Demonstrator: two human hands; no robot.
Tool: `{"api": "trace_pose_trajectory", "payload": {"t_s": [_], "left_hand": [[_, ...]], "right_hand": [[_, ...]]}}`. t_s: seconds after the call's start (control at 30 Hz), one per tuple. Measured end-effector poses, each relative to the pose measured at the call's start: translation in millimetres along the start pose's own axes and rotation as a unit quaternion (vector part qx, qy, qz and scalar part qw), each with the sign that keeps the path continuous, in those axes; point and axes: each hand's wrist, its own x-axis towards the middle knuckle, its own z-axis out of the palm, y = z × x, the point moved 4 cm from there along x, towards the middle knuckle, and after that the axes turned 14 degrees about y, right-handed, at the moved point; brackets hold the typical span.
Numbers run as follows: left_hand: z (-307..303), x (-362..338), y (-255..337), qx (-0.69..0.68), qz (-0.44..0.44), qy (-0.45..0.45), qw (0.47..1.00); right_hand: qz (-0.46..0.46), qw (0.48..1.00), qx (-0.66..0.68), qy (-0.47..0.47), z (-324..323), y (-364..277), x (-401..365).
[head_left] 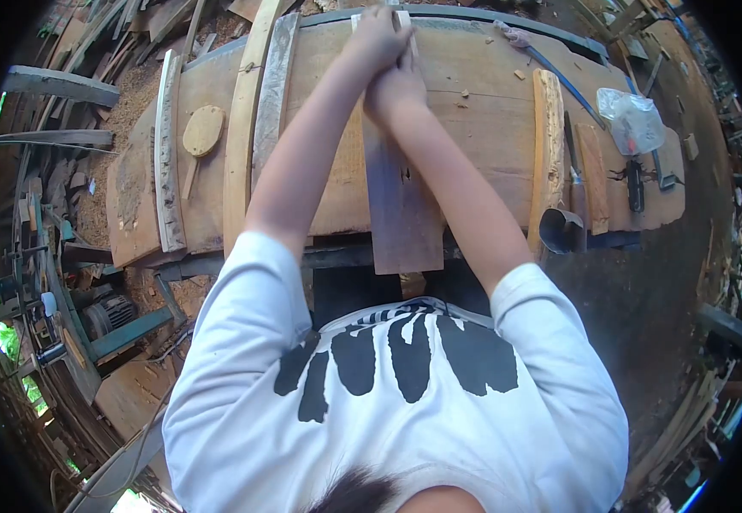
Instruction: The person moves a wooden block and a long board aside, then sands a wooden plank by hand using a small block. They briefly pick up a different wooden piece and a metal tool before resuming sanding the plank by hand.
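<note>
Both arms reach to the far edge of the workbench. My left hand [378,38] is closed, fingers curled, over the far end of a long board [398,205]. Just nearer and partly beneath it, my right hand [396,88] is also closed, against the same board. Whatever the fingers hold is small and mostly hidden between the hands. The board lies lengthwise towards me, its near end jutting past the bench edge.
Left on the bench [482,145] are a round wooden paddle [203,131], a pale strip [166,154] and long planks [247,111]. To the right lie a rough wood piece [548,145], a chisel [576,179], a plastic bag [634,122] and a blue bar [566,84].
</note>
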Motion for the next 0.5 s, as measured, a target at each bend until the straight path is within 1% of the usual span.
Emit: {"api": "trace_pose_trajectory", "payload": {"t_s": [0.07,0.1,0.13,0.17,0.2,0.23,0.27,0.3,0.33,0.37,0.4,0.43,0.47,0.5], "left_hand": [[-21,-67,32,-0.013,-0.006,-0.037,0.999],[-34,-108,49,-0.027,-0.013,-0.041,0.999],[-52,-149,73,-0.028,-0.037,-0.045,0.998],[-66,-184,95,-0.010,-0.027,-0.067,0.997],[-74,-219,110,-0.018,-0.043,-0.064,0.997],[-87,-242,128,-0.010,-0.053,-0.081,0.995],[-93,-261,137,-0.019,-0.041,-0.067,0.997],[-93,-262,136,0.001,-0.049,-0.068,0.997],[-96,-264,135,0.020,-0.058,-0.071,0.996],[-93,-254,126,0.008,-0.082,-0.070,0.994],[-85,-231,111,-0.005,-0.108,-0.071,0.992],[-69,-205,90,0.042,-0.090,-0.045,0.994],[-55,-165,67,0.026,-0.104,-0.022,0.994],[-37,-120,42,0.050,-0.077,-0.017,0.996]], "right_hand": [[0.003,0.988,0.104,0.115,-2,3,-74],[-0.045,0.995,0.072,0.051,-9,-1,-115],[-0.076,0.991,0.096,0.051,-23,-4,-160],[-0.084,0.988,0.123,0.028,-34,-6,-199],[-0.092,0.985,0.149,0.005,-44,-10,-231],[-0.076,0.982,0.170,-0.013,-47,-15,-263],[-0.058,0.979,0.191,-0.031,-45,-16,-282],[-0.052,0.980,0.190,-0.034,-49,-14,-277],[-0.086,0.974,0.208,-0.031,-57,-14,-266],[-0.117,0.967,0.226,-0.031,-58,-13,-257],[-0.129,0.961,0.244,0.017,-46,-12,-237],[-0.133,0.961,0.230,0.073,-45,-10,-204],[-0.140,0.969,0.179,0.098,-35,-5,-166],[-0.151,0.977,0.106,0.108,-19,-3,-123]]}}
